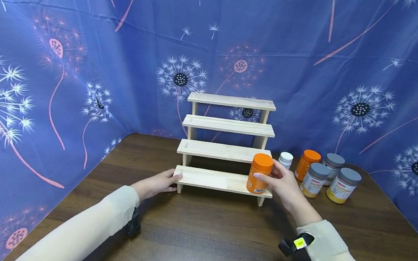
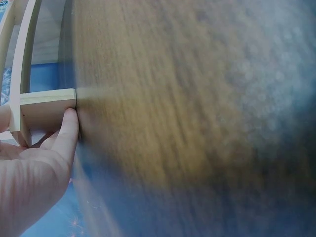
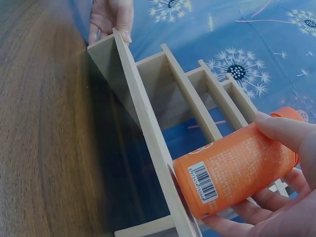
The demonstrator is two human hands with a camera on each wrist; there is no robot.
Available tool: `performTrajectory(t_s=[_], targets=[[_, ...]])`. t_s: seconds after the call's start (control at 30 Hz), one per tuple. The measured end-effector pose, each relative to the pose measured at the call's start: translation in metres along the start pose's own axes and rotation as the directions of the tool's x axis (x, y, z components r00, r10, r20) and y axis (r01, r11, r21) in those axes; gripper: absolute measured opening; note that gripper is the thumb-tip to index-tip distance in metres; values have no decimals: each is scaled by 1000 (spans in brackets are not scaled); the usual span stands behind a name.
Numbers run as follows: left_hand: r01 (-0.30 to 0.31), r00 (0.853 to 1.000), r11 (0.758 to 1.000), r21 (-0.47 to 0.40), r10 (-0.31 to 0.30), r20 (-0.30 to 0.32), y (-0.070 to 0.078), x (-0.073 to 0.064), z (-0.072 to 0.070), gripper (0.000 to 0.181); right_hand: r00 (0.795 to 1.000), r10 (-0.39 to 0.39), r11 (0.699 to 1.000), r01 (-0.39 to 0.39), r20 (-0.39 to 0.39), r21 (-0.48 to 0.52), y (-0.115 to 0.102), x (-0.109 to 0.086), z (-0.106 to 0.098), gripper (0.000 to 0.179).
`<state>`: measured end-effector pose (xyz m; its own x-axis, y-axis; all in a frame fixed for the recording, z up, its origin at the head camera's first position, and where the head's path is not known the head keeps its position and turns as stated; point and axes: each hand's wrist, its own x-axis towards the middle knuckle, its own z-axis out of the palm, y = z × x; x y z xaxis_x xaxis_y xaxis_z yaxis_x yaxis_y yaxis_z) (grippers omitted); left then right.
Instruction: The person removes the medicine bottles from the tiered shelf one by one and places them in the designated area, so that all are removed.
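A stepped wooden rack (image 1: 219, 179) with several pale shelves stands on a dark table. My right hand (image 1: 284, 184) grips an orange bottle (image 1: 259, 175) with an orange lid at the right end of the lowest shelf. In the right wrist view the bottle (image 3: 232, 170) shows a barcode, its base at the shelf board (image 3: 153, 133); thumb and fingers wrap it from both sides. At the rack's left end my left hand (image 1: 160, 183) holds the lowest shelf, thumb on top. In the left wrist view a finger of the left hand (image 2: 44, 168) lies against the wooden side support (image 2: 49, 106).
Right of the rack stand a white-capped bottle (image 1: 285, 158), another orange bottle (image 1: 307, 163) and several grey-lidded jars (image 1: 342, 186). A blue dandelion-print cloth (image 1: 295, 84) hangs behind and beside the brown table (image 1: 200, 237).
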<state>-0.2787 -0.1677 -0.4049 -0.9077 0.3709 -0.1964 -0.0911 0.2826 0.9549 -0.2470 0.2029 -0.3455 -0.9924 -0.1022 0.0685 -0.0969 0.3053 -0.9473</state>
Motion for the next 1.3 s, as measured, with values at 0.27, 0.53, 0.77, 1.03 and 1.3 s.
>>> performTrajectory(t_s=[0.27,0.53,0.77,1.03,1.3], targets=[[2,1000,1000,7,-2,1,0,-1,0,52,998,28,1000,-29,-54,-11,-3,-6,-9,82],[-3,1000,1000,-3,3,-2,-2,1,0,50,996,44,999,-44,-78,-8,-2,-9,-16,81],[-5,1000,1000,2,5,-5,0,0,0,49,996,10,1000,-11,-93,-2,-2,-14,-25,77],[8,1000,1000,-6,-8,-6,1,-1,0,50,989,29,1000,-31,-147,-7,0,-17,-36,82],[-7,1000,1000,4,7,11,1,-1,0,50,983,55,998,-56,-174,-3,6,-14,-44,85]])
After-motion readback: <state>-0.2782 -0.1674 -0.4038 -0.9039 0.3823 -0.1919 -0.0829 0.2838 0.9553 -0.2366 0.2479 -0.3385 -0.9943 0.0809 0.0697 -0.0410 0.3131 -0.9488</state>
